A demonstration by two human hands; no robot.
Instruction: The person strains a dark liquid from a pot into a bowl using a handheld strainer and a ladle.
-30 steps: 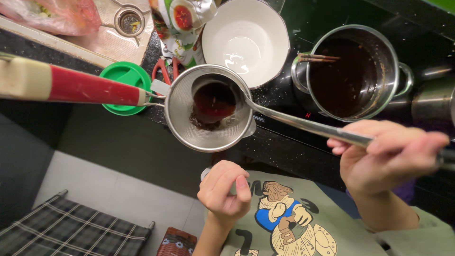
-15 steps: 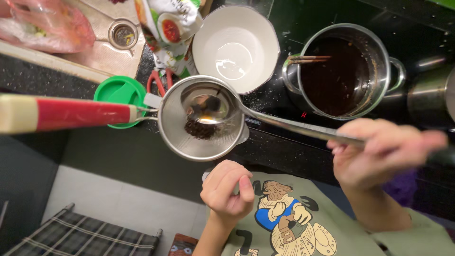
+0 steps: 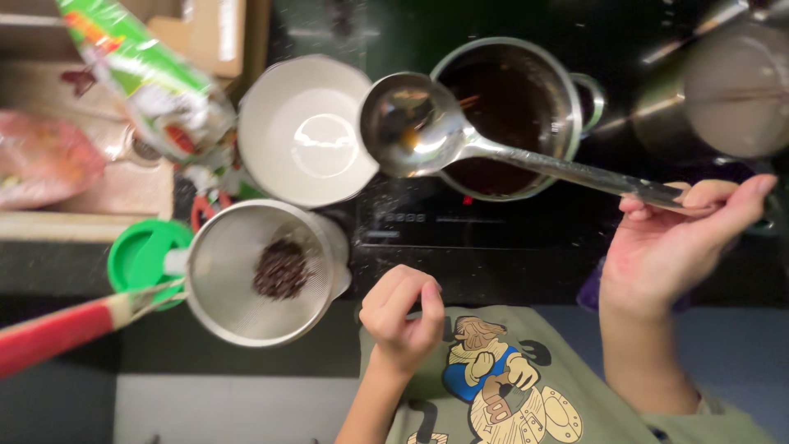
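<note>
My right hand (image 3: 674,247) grips the long handle of a steel ladle (image 3: 411,123). The ladle's bowl looks nearly empty and hangs over the left rim of a steel pot (image 3: 526,62) that holds dark liquid. My left hand (image 3: 403,316) is curled into a loose fist near my chest, holding nothing, just right of a mesh strainer (image 3: 238,288). The strainer has a red handle (image 3: 57,333) running off to the left and holds a small clump of dark solids (image 3: 281,268). It seems to sit on a cup, mostly hidden beneath it.
An empty white bowl (image 3: 300,131) stands between strainer and pot. A green lid (image 3: 140,255) lies left of the strainer, red-handled scissors (image 3: 205,210) above it. A plastic bag (image 3: 140,82) and a wooden board (image 3: 99,197) fill the upper left. A second steel pot (image 3: 723,90) stands upper right.
The ladle, which held dark liquid over the strainer, has swung up and right to the pot and looks emptied. The liquid has drained through, leaving dark solids in the strainer.
</note>
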